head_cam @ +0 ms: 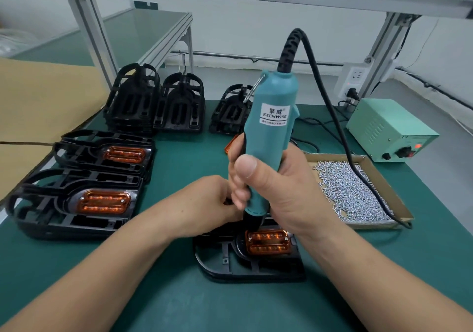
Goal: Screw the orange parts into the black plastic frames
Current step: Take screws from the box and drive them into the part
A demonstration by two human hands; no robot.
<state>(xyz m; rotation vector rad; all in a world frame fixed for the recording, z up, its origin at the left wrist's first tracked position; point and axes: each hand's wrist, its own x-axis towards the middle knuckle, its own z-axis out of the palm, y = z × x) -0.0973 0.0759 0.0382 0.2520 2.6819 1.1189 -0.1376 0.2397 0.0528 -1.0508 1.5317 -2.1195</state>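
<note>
Right hand fingers grasping teal screwdriver, label "KEENWISE", tip at orange part in black frame, 6 o'clock. Left hand fingers curled by tip; grasp unclear.

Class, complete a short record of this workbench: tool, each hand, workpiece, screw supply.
tool: teal screwdriver, upright, tip down at the orange part
right hand: grips the screwdriver
left hand: beside the tip, fingers curled; any hold hidden
workpiece: orange part seated in black frame
screw supply: loose screws in cardboard tray, right of the hands
</note>
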